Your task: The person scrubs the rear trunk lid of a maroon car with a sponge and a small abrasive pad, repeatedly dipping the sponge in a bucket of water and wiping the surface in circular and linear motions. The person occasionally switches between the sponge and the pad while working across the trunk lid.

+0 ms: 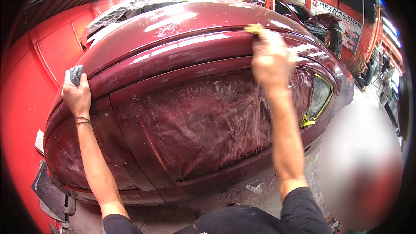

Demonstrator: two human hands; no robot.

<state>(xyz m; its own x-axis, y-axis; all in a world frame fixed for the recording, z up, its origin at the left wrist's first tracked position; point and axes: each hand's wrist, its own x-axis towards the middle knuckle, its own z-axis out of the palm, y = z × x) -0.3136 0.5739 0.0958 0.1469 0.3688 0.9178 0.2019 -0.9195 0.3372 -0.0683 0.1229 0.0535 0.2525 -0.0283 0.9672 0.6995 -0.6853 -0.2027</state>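
Observation:
A dark red car point(216, 17) lies before me, its side windows covered with plastic sheeting point(203, 121) coated in red overspray. My left hand point(77, 93) rests at the left end of the roof edge, closed round a wadded grey cloth or pad point(76, 74). Farther right, my right hand point(273, 60) is smeared by motion over the roof. Its fingers hold a small yellow-green pad point(254, 29) against the surface beside the roof groove; the pad's exact kind is unclear. White wet-looking streaks and reflections run along the paint.
Yellow-green masking tape point(323, 104) frames a small rear window. On the left stands a red wall point(26, 86), with dark panels point(50, 190) low beside it. A plastic-draped car point(130, 11) stands behind. At the far right a person point(335, 37) in dark clothes is by another car.

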